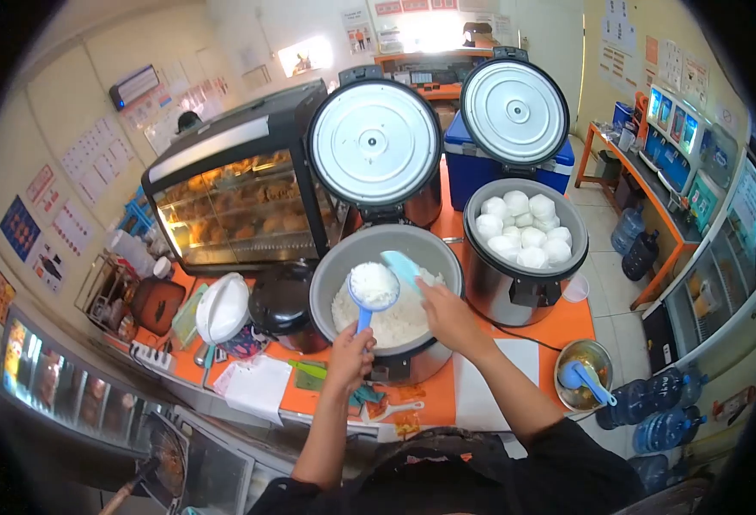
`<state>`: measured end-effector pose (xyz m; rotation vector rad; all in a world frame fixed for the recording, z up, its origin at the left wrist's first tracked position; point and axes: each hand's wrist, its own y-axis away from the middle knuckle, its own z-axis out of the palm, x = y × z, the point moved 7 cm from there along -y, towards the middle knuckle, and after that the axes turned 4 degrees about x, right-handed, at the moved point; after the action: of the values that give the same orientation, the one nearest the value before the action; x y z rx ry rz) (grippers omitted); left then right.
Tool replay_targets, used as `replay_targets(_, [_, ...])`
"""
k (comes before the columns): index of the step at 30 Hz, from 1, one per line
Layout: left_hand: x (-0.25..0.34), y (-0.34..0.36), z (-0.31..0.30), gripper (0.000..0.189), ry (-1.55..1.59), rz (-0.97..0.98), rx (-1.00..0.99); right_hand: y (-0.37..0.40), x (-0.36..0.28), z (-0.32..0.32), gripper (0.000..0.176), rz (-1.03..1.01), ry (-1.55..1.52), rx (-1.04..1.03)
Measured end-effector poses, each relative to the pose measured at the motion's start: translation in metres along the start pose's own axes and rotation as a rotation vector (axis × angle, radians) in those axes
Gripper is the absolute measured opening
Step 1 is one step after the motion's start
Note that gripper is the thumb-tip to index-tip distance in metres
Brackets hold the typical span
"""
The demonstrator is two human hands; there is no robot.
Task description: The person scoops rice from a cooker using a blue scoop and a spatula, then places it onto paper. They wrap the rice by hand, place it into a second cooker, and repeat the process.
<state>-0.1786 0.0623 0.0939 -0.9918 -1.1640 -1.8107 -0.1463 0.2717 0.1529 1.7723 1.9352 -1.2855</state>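
My left hand (350, 356) is closed round the handle of a blue rice scoop (363, 317), held over the front of an open rice cooker (322, 287). White rice (374, 283) fills the scoop's bowl. In my right hand (447, 313) is a light blue rice paddle (401, 267), its blade tilted close beside the scoop. Loose cooked rice (404, 324) lies in the pot below both tools. The cooker's round lid (374, 142) stands raised behind it.
To the right, a second open cooker (515, 287) holds several white wrapped balls (524, 227). A metal bowl (582, 354) with a blue scoop sits at the table's right end. A glass food warmer (232, 210) stands back left. Water bottles (648, 395) are on the floor.
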Motion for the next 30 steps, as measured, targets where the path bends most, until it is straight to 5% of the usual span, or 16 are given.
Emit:
replay_targets(4, [0.002, 0.023, 0.017, 0.028, 0.033, -0.021, -0.039, 0.075, 0.055, -0.080, 0.032, -0.013, -0.024, 0.603])
replay_targets(7, [-0.002, 0.045, 0.030, 0.030, 0.052, -0.037, -0.041, 0.181, 0.179, -0.105, 0.032, 0.655, -0.474, 0.883])
replay_targets(9, [-0.012, 0.056, 0.041, 0.028, 0.050, -0.054, -0.047, 0.230, 0.244, -0.117, 0.039, 0.616, -0.164, 1.024])
replay_targets(13, [-0.040, 0.072, 0.072, 0.027, 0.027, -0.123, -0.132, 0.256, 0.357, -0.106, 0.052, 0.844, 0.209, 0.790])
replay_targets(15, [-0.057, 0.075, 0.089, 0.027, 0.019, -0.148, -0.180, 0.243, 0.397, -0.098, 0.056, 0.981, 0.055, 0.653])
replay_targets(19, [-0.102, 0.072, 0.119, 0.029, -0.017, -0.188, -0.266, 0.267, 0.495, -0.064, 0.067, 0.848, 0.390, 0.646])
replay_targets(20, [-0.113, 0.072, 0.129, 0.028, -0.001, -0.195, -0.286, 0.247, 0.412, -0.092, 0.060, 0.761, 0.386, 0.604])
replay_targets(22, [-0.136, 0.069, 0.147, 0.028, 0.018, -0.269, -0.350, 0.255, 0.350, -0.085, 0.044, 0.602, 0.362, 0.745])
replay_targets(23, [-0.149, 0.066, 0.155, 0.029, 0.023, -0.306, -0.366, 0.247, 0.301, -0.076, 0.042, 0.801, -0.202, 0.600])
replay_targets(26, [-0.186, 0.068, 0.178, 0.033, 0.077, -0.419, -0.442, 0.250, 0.210, -0.012, 0.057, 0.666, -1.448, 0.209])
replay_targets(30, [-0.224, 0.070, 0.196, 0.037, 0.103, -0.480, -0.555, 0.260, 0.174, -0.011, 0.055, 0.692, -1.691, 0.124])
